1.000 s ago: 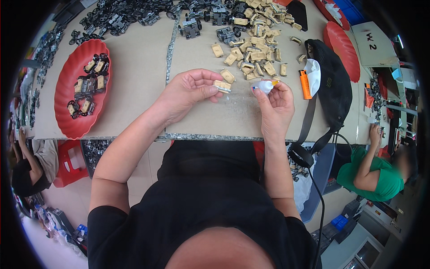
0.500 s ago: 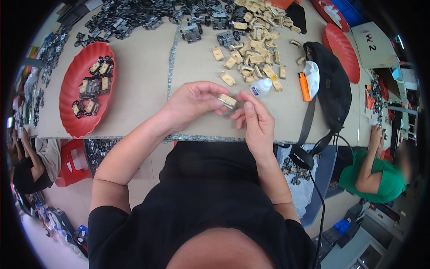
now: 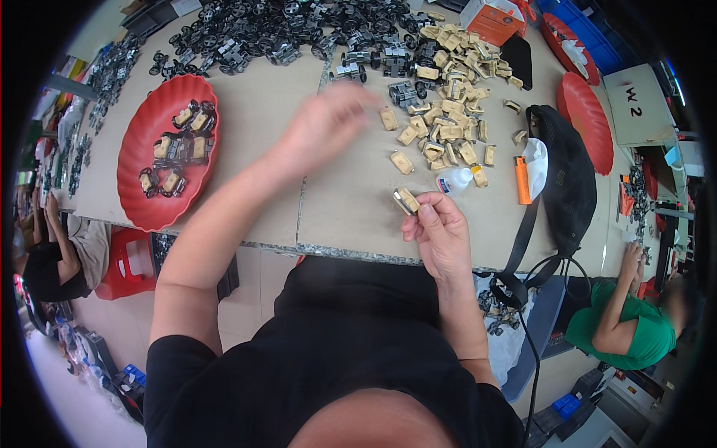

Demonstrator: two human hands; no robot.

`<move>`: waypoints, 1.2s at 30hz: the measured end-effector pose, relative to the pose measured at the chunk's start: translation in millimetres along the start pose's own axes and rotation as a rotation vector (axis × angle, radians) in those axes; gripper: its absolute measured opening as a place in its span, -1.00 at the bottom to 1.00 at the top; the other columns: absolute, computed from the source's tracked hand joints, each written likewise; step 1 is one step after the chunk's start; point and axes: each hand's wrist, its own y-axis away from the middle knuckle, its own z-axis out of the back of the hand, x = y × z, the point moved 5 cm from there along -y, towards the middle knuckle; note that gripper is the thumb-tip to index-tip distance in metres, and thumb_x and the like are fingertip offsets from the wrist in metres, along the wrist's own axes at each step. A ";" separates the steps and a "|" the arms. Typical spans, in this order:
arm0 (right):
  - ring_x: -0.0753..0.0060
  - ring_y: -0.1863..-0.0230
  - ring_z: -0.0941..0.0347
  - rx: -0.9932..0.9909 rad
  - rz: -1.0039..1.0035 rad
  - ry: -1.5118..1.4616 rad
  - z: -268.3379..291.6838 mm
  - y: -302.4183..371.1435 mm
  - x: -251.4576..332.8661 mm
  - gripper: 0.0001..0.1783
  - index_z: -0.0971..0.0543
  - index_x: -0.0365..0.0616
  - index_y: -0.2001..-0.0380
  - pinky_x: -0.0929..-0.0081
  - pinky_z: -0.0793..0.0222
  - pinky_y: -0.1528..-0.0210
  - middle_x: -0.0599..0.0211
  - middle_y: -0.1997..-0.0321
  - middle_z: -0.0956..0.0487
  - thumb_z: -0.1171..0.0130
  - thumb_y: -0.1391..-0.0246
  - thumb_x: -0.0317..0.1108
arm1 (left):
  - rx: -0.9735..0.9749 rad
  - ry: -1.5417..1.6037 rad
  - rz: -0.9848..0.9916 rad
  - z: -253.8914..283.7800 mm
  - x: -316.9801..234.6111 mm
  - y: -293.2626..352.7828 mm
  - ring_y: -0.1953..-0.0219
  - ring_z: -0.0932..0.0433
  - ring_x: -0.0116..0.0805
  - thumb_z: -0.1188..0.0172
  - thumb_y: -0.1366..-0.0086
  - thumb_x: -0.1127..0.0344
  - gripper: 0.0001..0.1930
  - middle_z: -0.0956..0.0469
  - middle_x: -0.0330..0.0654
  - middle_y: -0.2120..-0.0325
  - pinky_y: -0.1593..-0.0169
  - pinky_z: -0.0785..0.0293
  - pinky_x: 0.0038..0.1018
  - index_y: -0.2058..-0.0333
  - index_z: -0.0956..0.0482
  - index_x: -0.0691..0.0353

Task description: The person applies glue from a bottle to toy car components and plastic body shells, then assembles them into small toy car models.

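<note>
While gripped, tan part [image 3: 407, 200] near table edge [image 3: 358, 252]

The right hand [image 3: 441, 235] pinches a small tan part [image 3: 407, 200] above the tabletop [image 3: 254, 127], a white glue bottle [image 3: 454, 180] just beyond it, while the blurred left hand [image 3: 325, 123] reaches toward the tan pile [image 3: 448, 97].

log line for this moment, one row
left hand: blurred, open, above table near grey parts pile | right hand: grip on tan part | red tray: holds assembled pieces | glue bottle: lying beside right hand
</note>
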 end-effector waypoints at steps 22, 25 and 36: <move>0.46 0.30 -0.48 -0.027 0.136 0.257 -9.5 -5.8 7.4 -0.81 -0.46 -0.34 0.22 0.54 -0.45 0.23 0.25 0.26 -0.47 0.03 -0.10 -0.50 | 0.209 0.207 -0.169 -33.7 -33.2 90.3 0.18 -0.44 -0.28 -0.18 0.05 0.60 -0.79 -0.40 -0.16 0.27 0.16 -0.40 -0.46 0.37 -0.53 0.25; 0.51 0.30 -0.46 0.019 0.161 0.410 -13.7 -6.6 7.6 -0.83 -0.49 -0.33 0.26 0.61 -0.41 0.23 0.28 0.26 -0.44 0.00 -0.07 -0.53 | 0.268 0.168 -0.033 -33.8 -29.1 89.7 0.14 -0.42 -0.29 -0.19 0.04 0.60 -0.75 -0.37 -0.15 0.23 0.10 -0.41 -0.45 0.32 -0.50 0.26; 0.62 0.30 -0.41 0.133 0.044 0.543 -18.7 -9.7 9.7 -0.87 -0.54 -0.32 0.35 0.70 -0.34 0.25 0.31 0.25 -0.45 -0.07 0.00 -0.57 | 0.281 0.429 0.280 -33.7 -16.4 83.9 0.10 -0.40 -0.41 -0.24 0.04 0.56 -0.64 -0.34 -0.21 0.23 -0.02 -0.39 -0.46 0.22 -0.37 0.30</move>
